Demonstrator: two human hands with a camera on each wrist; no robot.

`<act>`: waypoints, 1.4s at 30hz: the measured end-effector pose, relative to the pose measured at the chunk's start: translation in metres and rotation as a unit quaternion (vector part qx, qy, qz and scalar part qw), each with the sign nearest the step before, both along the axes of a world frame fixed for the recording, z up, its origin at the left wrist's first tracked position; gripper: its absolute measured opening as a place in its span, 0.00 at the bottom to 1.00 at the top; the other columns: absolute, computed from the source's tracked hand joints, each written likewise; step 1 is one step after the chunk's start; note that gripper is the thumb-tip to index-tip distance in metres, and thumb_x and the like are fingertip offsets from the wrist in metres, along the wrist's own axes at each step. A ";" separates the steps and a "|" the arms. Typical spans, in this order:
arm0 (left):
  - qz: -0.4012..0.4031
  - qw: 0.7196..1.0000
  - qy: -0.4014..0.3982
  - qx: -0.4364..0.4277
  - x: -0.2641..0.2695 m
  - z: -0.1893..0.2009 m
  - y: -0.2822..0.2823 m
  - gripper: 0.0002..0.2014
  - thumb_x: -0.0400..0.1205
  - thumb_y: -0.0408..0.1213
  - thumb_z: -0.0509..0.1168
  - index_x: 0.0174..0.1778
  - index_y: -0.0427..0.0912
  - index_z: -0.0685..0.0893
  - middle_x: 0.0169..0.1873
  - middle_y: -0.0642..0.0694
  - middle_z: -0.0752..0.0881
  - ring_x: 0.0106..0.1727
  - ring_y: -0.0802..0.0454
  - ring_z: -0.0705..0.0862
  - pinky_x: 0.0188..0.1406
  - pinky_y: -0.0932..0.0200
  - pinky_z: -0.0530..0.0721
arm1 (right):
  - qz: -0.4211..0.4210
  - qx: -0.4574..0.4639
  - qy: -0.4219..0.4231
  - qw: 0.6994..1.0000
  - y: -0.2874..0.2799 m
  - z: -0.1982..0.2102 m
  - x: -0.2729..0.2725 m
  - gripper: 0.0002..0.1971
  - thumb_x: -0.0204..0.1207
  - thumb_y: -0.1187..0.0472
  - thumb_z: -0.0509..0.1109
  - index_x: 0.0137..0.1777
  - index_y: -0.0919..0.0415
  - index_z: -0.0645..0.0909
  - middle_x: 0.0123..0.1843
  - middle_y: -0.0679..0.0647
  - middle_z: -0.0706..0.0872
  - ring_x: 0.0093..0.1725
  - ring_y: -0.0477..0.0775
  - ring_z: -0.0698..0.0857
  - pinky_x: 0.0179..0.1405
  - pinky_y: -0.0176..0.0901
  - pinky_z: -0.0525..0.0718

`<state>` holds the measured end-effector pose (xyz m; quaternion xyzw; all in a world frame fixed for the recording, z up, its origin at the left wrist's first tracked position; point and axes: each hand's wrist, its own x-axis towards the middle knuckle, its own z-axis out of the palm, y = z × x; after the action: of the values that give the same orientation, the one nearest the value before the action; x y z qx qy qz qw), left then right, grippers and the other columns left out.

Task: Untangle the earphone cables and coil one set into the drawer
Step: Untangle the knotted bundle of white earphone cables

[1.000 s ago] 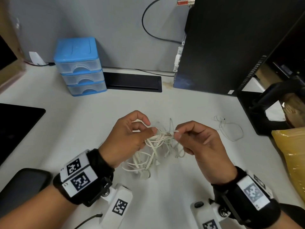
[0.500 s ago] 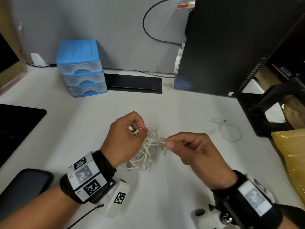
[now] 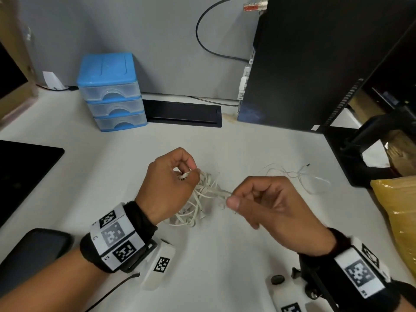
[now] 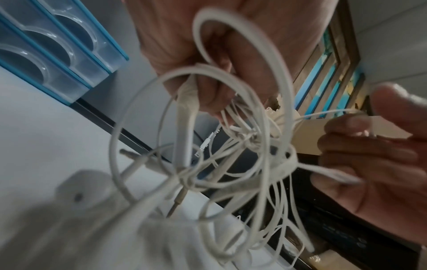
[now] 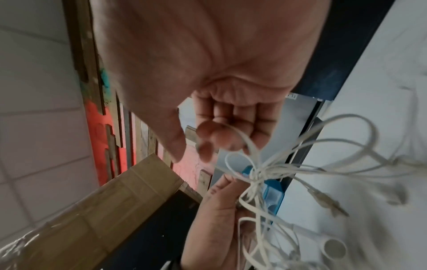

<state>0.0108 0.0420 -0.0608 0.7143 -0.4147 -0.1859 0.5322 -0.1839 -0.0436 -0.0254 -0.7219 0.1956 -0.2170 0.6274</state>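
L hand (image 3: 171, 188) curled round the top of the tangle (image 3: 200, 199), w/ an earbud pinched btwn thumb & forefinger; wrist view shows several white loops hanging from that grip, a jack plug dangling among them. R hand (image 3: 267, 206) just right of it, thumb & forefinger pinching one strand that runs out of the knot; other fingers curled loosely in. Hands near each other but not touching, the knot btwn them. Lower loops of the tangle rest on the desk (image 3: 225, 255) under & slightly behind the L wrist; upper part lifted off it.

Second cable (image 3: 299, 176), thin & white, lies loose on the desk beyond the R hand, well apart from the tangle, untouched.

Drawers (image 3: 112, 93): blue 3-tier unit far ahead of the L hand, by the wall, all three closed.

Black slot (image 3: 182, 113) in the desk just right of the drawers. PC tower (image 3: 315, 64) far ahead of the R hand. Yellow bag (image 3: 398, 210) at the desk edge right of the R hand. Dark pad (image 3: 24, 167) left of the L hand, another dark item (image 3: 36, 251) nearer by the L forearm.
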 end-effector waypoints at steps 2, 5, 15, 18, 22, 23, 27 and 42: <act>-0.007 1.000 0.001 -0.007 -0.006 0.002 0.001 0.09 0.77 0.31 0.73 0.35 0.46 0.81 0.30 0.42 0.81 0.22 0.54 0.72 0.27 0.74 0.71 | 0.009 -0.028 0.037 0.999 0.006 0.002 0.001 0.11 0.72 0.52 0.79 0.41 0.60 0.86 0.22 0.52 0.73 0.23 0.50 0.69 0.26 0.38 0.70; -0.009 1.000 -0.005 -0.002 -0.014 0.005 0.003 0.09 0.77 0.31 0.73 0.35 0.46 0.81 0.29 0.45 0.80 0.21 0.59 0.71 0.26 0.75 0.70 | -0.020 -0.156 0.074 0.985 0.016 0.006 -0.001 0.17 0.71 0.47 0.78 0.58 0.44 0.81 0.24 0.47 0.78 0.21 0.44 0.71 0.26 0.33 0.71; -0.072 0.996 0.009 -0.042 -0.029 0.013 0.008 0.08 0.78 0.31 0.73 0.36 0.46 0.83 0.28 0.54 0.81 0.23 0.61 0.77 0.28 0.71 0.73 | -0.102 -0.325 0.198 0.919 0.008 -0.012 0.002 0.11 0.77 0.42 0.69 0.43 0.45 0.87 0.22 0.44 0.82 0.23 0.47 0.79 0.29 0.40 0.80; -0.138 0.989 -0.045 -0.026 -0.024 0.011 0.007 0.03 0.78 0.34 0.74 0.43 0.48 0.90 0.37 0.55 0.88 0.38 0.59 0.87 0.40 0.68 0.80 | -0.107 -0.212 0.147 0.960 0.002 -0.015 0.004 0.09 0.77 0.48 0.72 0.40 0.48 0.89 0.25 0.48 0.83 0.22 0.46 0.76 0.28 0.41 0.75; -0.151 0.983 -0.105 0.000 -0.018 -0.004 0.006 0.10 0.78 0.30 0.73 0.49 0.49 0.93 0.41 0.55 0.88 0.43 0.59 0.88 0.44 0.69 0.83 | -0.151 -0.131 0.104 0.974 -0.008 -0.017 0.006 0.09 0.75 0.61 0.77 0.35 0.46 0.91 0.36 0.44 0.84 0.35 0.42 0.80 0.37 0.26 0.72; -0.139 0.984 -0.114 0.017 -0.015 -0.007 0.005 0.10 0.78 0.30 0.73 0.50 0.50 0.93 0.41 0.56 0.88 0.42 0.61 0.87 0.44 0.73 0.81 | -0.158 -0.118 0.089 0.976 -0.010 -0.014 0.006 0.11 0.74 0.63 0.77 0.34 0.47 0.91 0.37 0.46 0.85 0.36 0.41 0.80 0.37 0.25 0.72; -0.083 0.982 -0.131 0.107 0.001 -0.017 0.002 0.08 0.78 0.36 0.74 0.49 0.54 0.93 0.40 0.58 0.87 0.42 0.62 0.86 0.45 0.75 0.77 | -0.127 0.065 -0.057 0.988 -0.022 0.003 0.002 0.05 0.68 0.65 0.79 0.33 0.56 0.90 0.37 0.52 0.89 0.37 0.45 0.84 0.40 0.32 0.78; -0.141 0.950 -0.257 0.113 0.000 0.002 0.009 0.04 0.77 0.56 0.72 0.42 0.63 0.89 0.39 0.61 0.84 0.38 0.63 0.83 0.40 0.63 0.80 | -0.182 -0.135 0.132 0.965 -0.039 -0.001 -0.009 0.20 0.70 0.37 0.74 0.46 0.54 0.86 0.39 0.49 0.88 0.40 0.49 0.86 0.53 0.58 0.85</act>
<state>0.0104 0.0507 -0.0590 0.7277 -0.6099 -0.1149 0.2921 -0.1932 -0.0830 -0.0266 -0.7744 0.3736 -0.2549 0.4424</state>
